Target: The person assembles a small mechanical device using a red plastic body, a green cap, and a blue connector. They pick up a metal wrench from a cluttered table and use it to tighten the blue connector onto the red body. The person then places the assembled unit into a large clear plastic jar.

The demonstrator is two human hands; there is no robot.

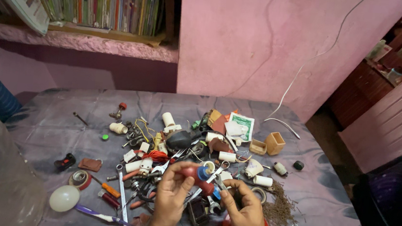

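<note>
Screwdriver, red handle with blue collar, lower centre of frame, gripped in left hand; right hand pinches a small blue part at its tip. Fitting looks unfinished. Parts litter the bench.

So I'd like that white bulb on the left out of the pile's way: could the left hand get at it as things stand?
Probably not at once: the left hand grips a red-and-blue tool. The path to the white bulb crosses only low clutter.

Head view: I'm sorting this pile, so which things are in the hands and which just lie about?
In hand:
left hand on the red-and-blue screwdriver
right hand at the small blue part

Lying about:
white bulb
tape roll
small wooden box
pile of nails
</note>
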